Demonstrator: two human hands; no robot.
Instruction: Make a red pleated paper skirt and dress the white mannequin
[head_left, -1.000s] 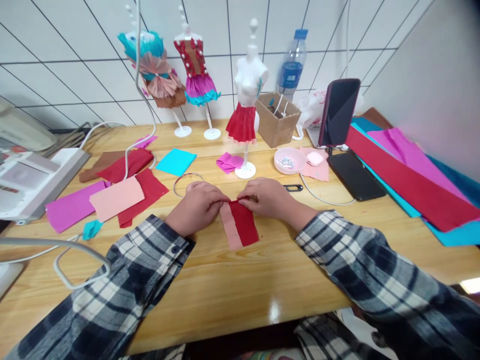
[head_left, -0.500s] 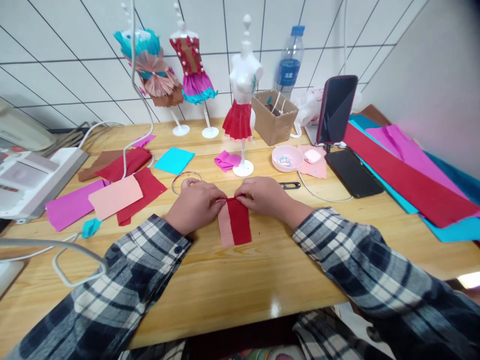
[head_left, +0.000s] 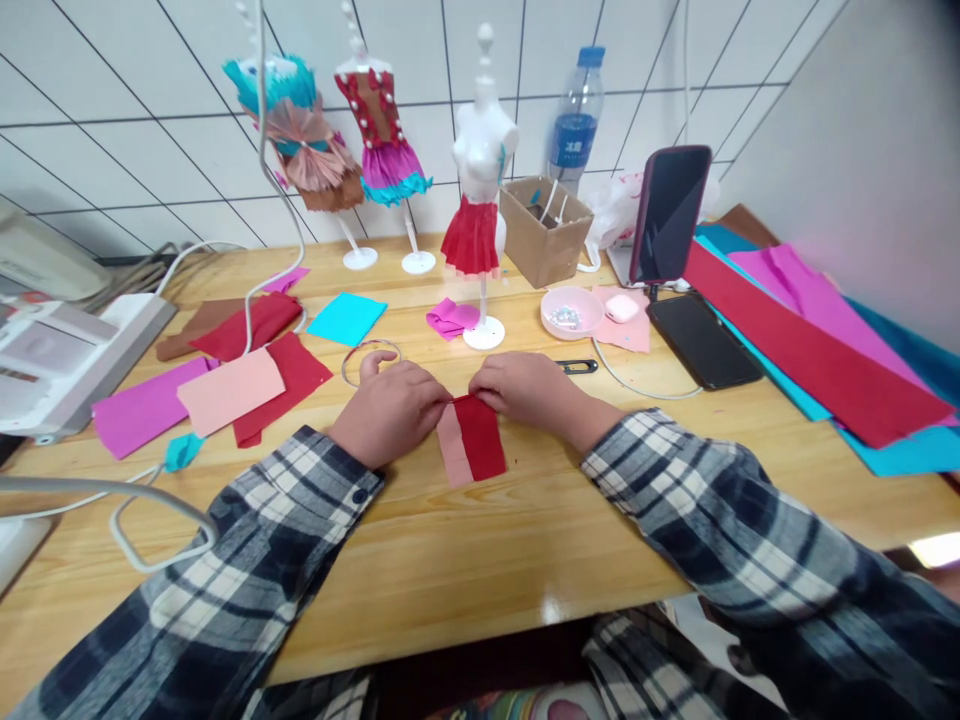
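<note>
Layered red and pink crepe paper [head_left: 482,440] hangs down onto the wooden table, its top edge pinched at both corners. My left hand [head_left: 394,408] is closed on the upper left corner, thumb hidden. At the upper right corner my right hand [head_left: 521,390] is closed on the same paper. The red layer lies over the pink one, which shows as a strip on the left. Just beyond my hands stands a white mannequin [head_left: 484,150] wearing a red pleated skirt [head_left: 471,238]. A thin ring of cord [head_left: 352,366] lies behind my left hand.
Two dressed mannequins [head_left: 381,120] stand at the back left. Coloured paper pieces [head_left: 232,390] lie at left, long paper strips [head_left: 817,345] at right. A cardboard box [head_left: 547,240], bead dish [head_left: 571,313], thread snips [head_left: 577,367], phone [head_left: 705,340] and white cable [head_left: 262,150] are around.
The paper's lower edge has swung slightly to the right and up. Both hands still pinch its top edge and have barely moved. The whole view has shifted a little.
</note>
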